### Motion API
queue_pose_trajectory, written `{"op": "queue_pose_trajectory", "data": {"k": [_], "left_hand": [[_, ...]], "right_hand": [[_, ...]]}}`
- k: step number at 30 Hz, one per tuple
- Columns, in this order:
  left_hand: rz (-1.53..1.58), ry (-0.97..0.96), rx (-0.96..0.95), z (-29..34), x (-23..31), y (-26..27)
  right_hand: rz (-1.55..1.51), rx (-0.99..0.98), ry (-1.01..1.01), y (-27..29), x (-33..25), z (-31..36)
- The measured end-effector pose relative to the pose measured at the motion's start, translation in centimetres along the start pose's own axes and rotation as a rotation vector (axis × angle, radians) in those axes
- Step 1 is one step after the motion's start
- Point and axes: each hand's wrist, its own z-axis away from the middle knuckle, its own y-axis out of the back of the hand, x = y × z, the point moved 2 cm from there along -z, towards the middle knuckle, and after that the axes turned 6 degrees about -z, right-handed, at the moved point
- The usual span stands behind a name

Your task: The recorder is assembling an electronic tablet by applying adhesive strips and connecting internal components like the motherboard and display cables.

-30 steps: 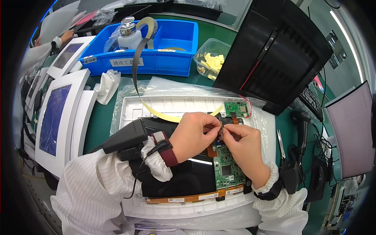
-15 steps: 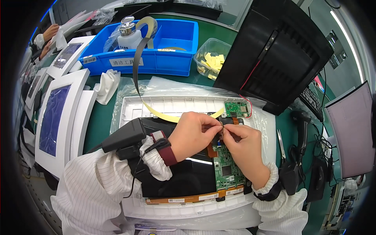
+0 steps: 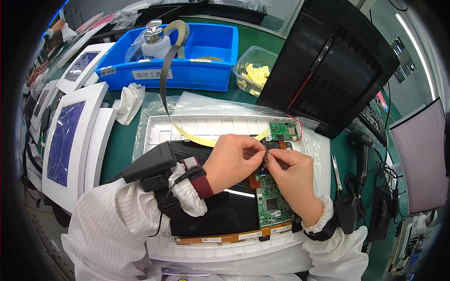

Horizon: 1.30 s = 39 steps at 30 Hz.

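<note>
My left hand (image 3: 234, 159) and my right hand (image 3: 294, 175) meet above the upper part of a green circuit board (image 3: 271, 204). Thumb and forefinger of each are pinched together, fingertips almost touching. Something small and dark seems to be between them, too hidden to name. Below lies a black display panel (image 3: 213, 215) set in a white plastic housing (image 3: 206, 122). An orange flex strip (image 3: 227, 238) runs along the panel's near edge. A smaller green board (image 3: 281, 131) sits beyond my right hand, with a red wire (image 3: 300, 129) beside it. Yellow-backed tape (image 3: 190, 136) curves behind my left hand.
A blue bin (image 3: 197, 77) holds a pump bottle (image 3: 155, 44) and tape rolls. A clear tub (image 3: 239, 70) has yellow pieces. A tilted black cover (image 3: 333, 65) stands right, with scissors (image 3: 336, 172) and a scanner (image 3: 360, 154) nearer. White-framed displays (image 3: 75, 140) lean left. Another person's hand (image 3: 58, 25) shows far left.
My hands keep nearly the same pinched position over the board. At the far left, the other person's hands have shifted, one of them lower.
</note>
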Motion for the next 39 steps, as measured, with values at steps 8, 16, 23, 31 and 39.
{"op": "queue_pose_trajectory", "data": {"k": [8,16,23,31,39], "left_hand": [[-0.154,-0.001,-0.036,0.1,1.7,1.6],[-0.724,-0.439,0.201,-8.9,6.4,6.2],[-1.437,-0.475,0.16,-17.2,2.5,6.3],[-1.268,-0.316,0.435,-12.4,4.7,6.8],[-0.55,0.013,-0.226,-3.4,3.6,2.9]], "right_hand": [[-0.288,-0.032,-0.257,0.0,0.5,-0.1],[-0.306,-0.099,-0.321,0.5,1.4,-0.2],[-0.323,-0.055,-0.28,0.3,1.3,0.0],[-0.301,-0.068,-0.264,0.1,0.9,-0.1],[-0.274,-0.056,-0.217,0.2,0.5,-0.2]]}}
